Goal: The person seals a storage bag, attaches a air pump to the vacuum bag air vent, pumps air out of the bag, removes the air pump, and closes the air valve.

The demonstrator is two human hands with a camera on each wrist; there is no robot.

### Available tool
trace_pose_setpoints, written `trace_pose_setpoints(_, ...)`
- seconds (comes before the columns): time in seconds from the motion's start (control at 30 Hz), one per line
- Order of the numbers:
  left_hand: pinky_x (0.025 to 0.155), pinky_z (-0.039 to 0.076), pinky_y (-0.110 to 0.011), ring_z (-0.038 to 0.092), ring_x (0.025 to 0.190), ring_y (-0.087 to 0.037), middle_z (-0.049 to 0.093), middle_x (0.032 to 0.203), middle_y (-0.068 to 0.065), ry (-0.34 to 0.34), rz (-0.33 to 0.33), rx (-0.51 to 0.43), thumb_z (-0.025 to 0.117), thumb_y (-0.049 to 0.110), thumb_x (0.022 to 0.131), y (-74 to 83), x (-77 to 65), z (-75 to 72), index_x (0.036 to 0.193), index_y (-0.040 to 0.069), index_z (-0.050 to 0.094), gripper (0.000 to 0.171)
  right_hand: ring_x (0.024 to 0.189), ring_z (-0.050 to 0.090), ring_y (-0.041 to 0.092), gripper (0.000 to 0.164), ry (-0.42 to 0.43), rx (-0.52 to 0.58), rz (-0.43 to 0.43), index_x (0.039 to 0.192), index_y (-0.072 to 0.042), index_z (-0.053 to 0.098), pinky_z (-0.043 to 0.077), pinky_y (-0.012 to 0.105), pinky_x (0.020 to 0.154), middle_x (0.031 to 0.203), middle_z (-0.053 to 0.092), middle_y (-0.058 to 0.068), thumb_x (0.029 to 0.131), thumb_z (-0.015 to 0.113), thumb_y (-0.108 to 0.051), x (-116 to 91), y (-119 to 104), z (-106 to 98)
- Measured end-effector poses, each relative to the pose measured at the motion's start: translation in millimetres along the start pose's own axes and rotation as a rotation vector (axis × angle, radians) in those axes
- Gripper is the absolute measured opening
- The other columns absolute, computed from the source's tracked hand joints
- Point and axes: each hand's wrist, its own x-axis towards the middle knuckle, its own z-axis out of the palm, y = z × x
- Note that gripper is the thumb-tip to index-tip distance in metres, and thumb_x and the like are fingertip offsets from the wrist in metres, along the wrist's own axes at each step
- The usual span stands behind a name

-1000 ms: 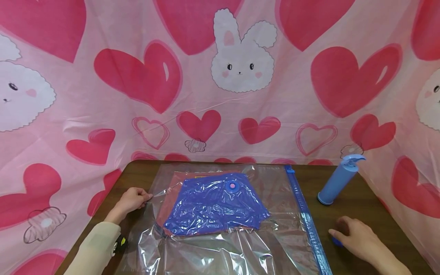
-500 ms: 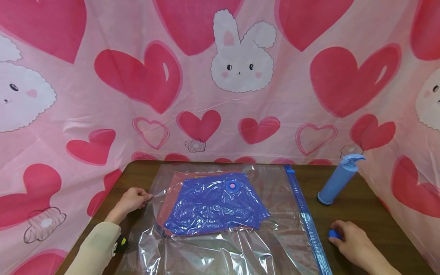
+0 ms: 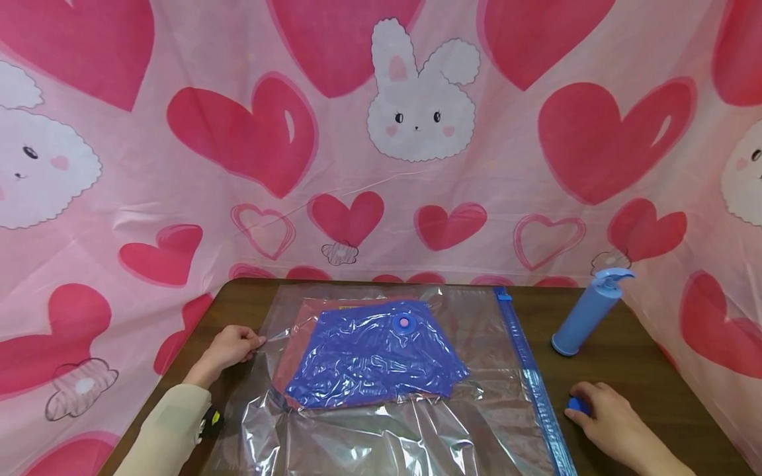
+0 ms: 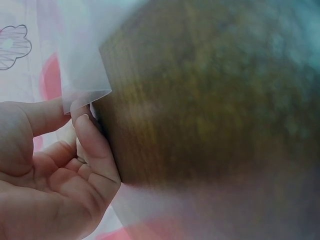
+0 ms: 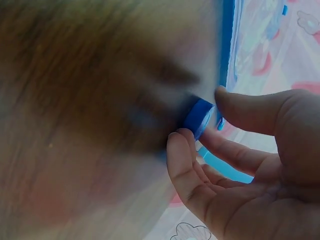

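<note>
A clear vacuum storage bag (image 3: 417,430) lies flat on the table, with a folded blue and dusty-red bundle (image 3: 369,357) under its shiny film. A round blue valve (image 3: 404,322) with a pink centre shows above the blue part. At the bag's left edge my left hand (image 3: 232,346) pinches the film (image 4: 87,65) between thumb and fingers. To the right of the bag my right hand (image 3: 613,420) holds a small round blue cap (image 5: 199,118) by its thumb and fingertips, low over the table.
A blue hand pump (image 3: 586,314) stands at the back right of the table (image 3: 661,390). The bag's blue zip strip (image 3: 530,370), with a slider (image 3: 503,295) at its far end, runs between bag and right hand. A pink printed curtain (image 3: 506,165) encloses the table.
My right hand has shifted slightly left and its fingers have come round the blue cap, which shows more. The left hand keeps its place on the bag's edge.
</note>
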Motion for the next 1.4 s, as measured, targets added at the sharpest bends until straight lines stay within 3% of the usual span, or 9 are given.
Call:
trace_pose_setpoints(0.53,0.064,0.049,-0.033,0.057,0.067,-0.019,0.059,0.071,-0.004,0.013,0.016,0.005,0.069,0.015,0.101,0.7,1.2,0.7,0.084,-0.001,0.068,0.023,0.089,0.065,0.029,0.029,0.015,-0.011,-0.013,0.106,0.005,0.068,0.056,0.059,0.081,0.098,0.065,0.009,0.085,0.085,-0.006,0,0,3)
trace_pose_setpoints(0.73,0.064,0.049,-0.033,0.057,0.069,-0.019,0.059,0.072,-0.004,0.013,0.012,0.007,0.069,0.016,0.101,1.2,0.9,-0.3,0.086,-0.001,0.069,0.023,0.087,0.066,0.03,0.029,0.085,-0.006,-0.043,0.108,0.008,0.067,0.057,0.059,0.079,0.097,0.065,0.012,0.087,0.083,-0.005,2,-6,-1)
trace_pose_setpoints(0.93,0.065,0.048,-0.034,0.056,0.069,-0.02,0.059,0.073,-0.005,0.008,0.011,0.001,0.068,0.016,0.101,2.4,-1.0,-0.7,0.085,-0.001,0.069,0.024,0.089,0.068,0.034,0.026,0.187,0.006,-0.096,0.108,0.007,0.069,0.056,0.06,0.08,0.098,0.066,0.013,0.087,0.082,-0.001,6,-17,-3)
trace_pose_setpoints(1.23,0.064,0.048,-0.034,0.057,0.069,-0.02,0.059,0.073,-0.005,0.012,0.011,0.009,0.069,0.016,0.101,1.6,-0.8,-0.4,0.085,-0.001,0.069,0.024,0.091,0.068,0.035,0.028,0.218,0.047,-0.133,0.112,0.009,0.069,0.057,0.06,0.079,0.104,0.067,0.019,0.089,0.081,0.0,17,-43,-5)
trace_pose_setpoints(1.4,0.065,0.049,-0.033,0.058,0.07,-0.02,0.06,0.074,-0.005,0.011,0.008,0.014,0.069,0.017,0.101,1.8,-0.4,-0.4,0.087,-0.002,0.069,0.023,0.085,0.066,0.028,0.029,0.249,0.05,-0.195,0.113,0.007,0.069,0.059,0.051,0.072,0.101,0.066,0.015,0.088,0.081,0.001,25,-58,-1)
